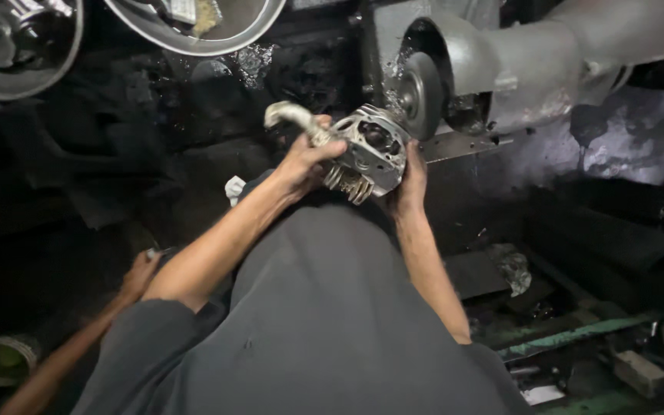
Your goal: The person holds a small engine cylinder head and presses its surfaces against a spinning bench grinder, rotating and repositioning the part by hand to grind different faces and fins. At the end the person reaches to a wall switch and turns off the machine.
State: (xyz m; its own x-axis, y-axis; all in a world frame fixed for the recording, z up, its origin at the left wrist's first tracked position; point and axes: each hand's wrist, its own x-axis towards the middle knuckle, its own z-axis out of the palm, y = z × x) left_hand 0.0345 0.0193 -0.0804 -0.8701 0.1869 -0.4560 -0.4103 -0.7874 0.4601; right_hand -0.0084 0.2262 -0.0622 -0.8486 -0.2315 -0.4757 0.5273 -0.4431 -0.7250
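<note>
Leftmost, another person's hand [141, 273] rests low in the dark. Next, my left hand [301, 161] has its grip closed around a curved, dull metal pipe [290, 115] on the finned cast-metal engine part [370, 150]. My right hand [411, 180] cups that ribbed casting from below, pressing it against the round grey grinding wheel [422, 94].

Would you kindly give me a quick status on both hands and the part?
Left hand and right hand both gripping the finned metal casting. Casting held up at the grinding wheel. Another person's hand low left, apart.
</note>
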